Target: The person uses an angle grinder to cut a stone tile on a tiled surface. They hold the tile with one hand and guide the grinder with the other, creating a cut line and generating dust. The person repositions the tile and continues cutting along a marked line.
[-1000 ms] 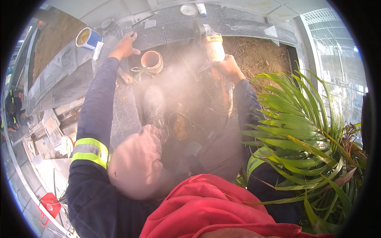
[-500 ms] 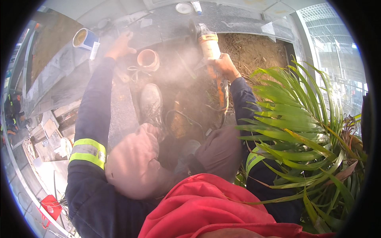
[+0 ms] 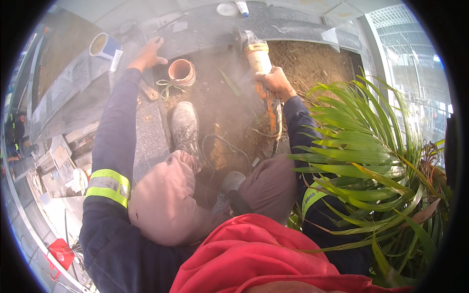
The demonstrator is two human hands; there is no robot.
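Observation:
My right hand (image 3: 273,79) grips an orange and cream angle grinder (image 3: 258,56) by its body. The grinder's disc is against or just beside the edge of a grey stone slab (image 3: 212,29); contact is unclear in the haze. My left hand (image 3: 151,53) has its fingers apart near that slab's left part. A terracotta pot (image 3: 181,74) with a plant stands between my hands. Pale dust hangs over the soil (image 3: 310,63) around them. Left of my hand is a blue-and-white can (image 3: 100,46) with a white tube beside it.
A leafy palm (image 3: 381,171) crowds my right arm. My dusty boot (image 3: 185,127) rests beside a cable on the soil. Boards and offcuts (image 3: 63,166) lie at left, near a red object (image 3: 59,254). A distant person (image 3: 17,132) shows at the left rim; a white lid (image 3: 227,10) sits above the grinder.
The dust has thinned over my legs and drifted toward the upper left. The view has shifted slightly. My hands and the grinder stay in nearly the same places.

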